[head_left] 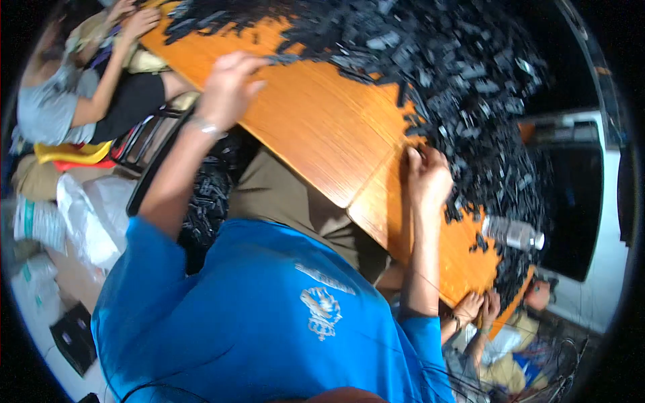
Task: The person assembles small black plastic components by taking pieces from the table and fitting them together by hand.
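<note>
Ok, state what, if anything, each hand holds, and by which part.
Left hand: seemingly at one end of a dark strip; blur hides any grip. Right hand: curled by the black pile; any hold is unclear.

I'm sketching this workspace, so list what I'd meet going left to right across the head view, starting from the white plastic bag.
White plastic bag, the person's left hand, pale emblem on the blue shirt, right hand, clear bottle, dark panel.
</note>
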Tool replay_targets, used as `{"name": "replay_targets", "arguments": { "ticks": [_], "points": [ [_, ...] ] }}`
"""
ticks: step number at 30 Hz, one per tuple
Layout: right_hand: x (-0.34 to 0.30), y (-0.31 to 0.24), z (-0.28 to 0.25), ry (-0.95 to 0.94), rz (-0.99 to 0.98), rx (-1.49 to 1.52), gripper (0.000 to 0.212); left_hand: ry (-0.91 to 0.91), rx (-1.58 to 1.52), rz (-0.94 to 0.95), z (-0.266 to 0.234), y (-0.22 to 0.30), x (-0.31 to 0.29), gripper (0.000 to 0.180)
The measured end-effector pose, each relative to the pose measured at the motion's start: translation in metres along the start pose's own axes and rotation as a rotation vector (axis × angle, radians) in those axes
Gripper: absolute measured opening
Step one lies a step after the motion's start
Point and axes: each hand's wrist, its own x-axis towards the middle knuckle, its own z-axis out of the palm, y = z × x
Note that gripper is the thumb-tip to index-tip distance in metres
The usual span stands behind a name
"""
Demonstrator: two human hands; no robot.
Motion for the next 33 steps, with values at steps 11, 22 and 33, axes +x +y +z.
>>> {"name": "replay_targets", "arguments": {
  "ticks": [11,22,33],
  "points": [
    [0.008,-0.018,0.008,-0.261,0.082,0.241,0.023,-0.008,0.021,-0.135,0.053,-0.015,0.026,0.027],
    [-0.021,-0.095,0.054,-0.072,-0.247,0.690,0.028,-0.133,-0.154,0.006,0.065,0.065,-0.012,0.027],
    [0.016,-0.107,0.035,-0.284,-0.258,0.422,0.025,-0.058,-0.228,-0.020,0.063,0.049,-0.018,0.021]
  ]
}}
